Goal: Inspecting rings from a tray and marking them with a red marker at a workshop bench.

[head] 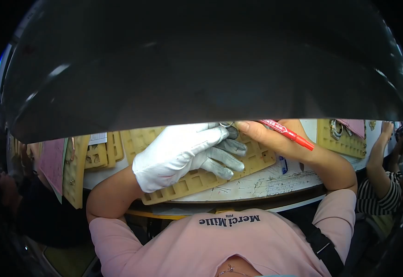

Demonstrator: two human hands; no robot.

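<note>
My left hand [184, 152] wears a white fabric glove with grey, soiled fingertips. Between its thumb and forefinger is a small silvery ring [226, 124], partly cut off by the dark edge above. My bare right hand [272, 138] holds a red marker pen [286, 134], its red end pointing back towards my forearm. The right thumb is close to the ring; whether it touches cannot be made out. The pen's other end is hidden. Beneath both hands lies a yellowish compartment tray [187, 181], its square pockets partly covered by the glove.
A clear ruler [293, 183] and a blue object [283, 165] lie on the marked white tabletop [236, 190]. Another tray [340, 145] holds metal jewellery at right. More trays [75, 169] and pink paper [51, 164] are at left. A co-worker's arm [378, 162] shows far right. A dark cover [201, 69] blocks the upper view.
</note>
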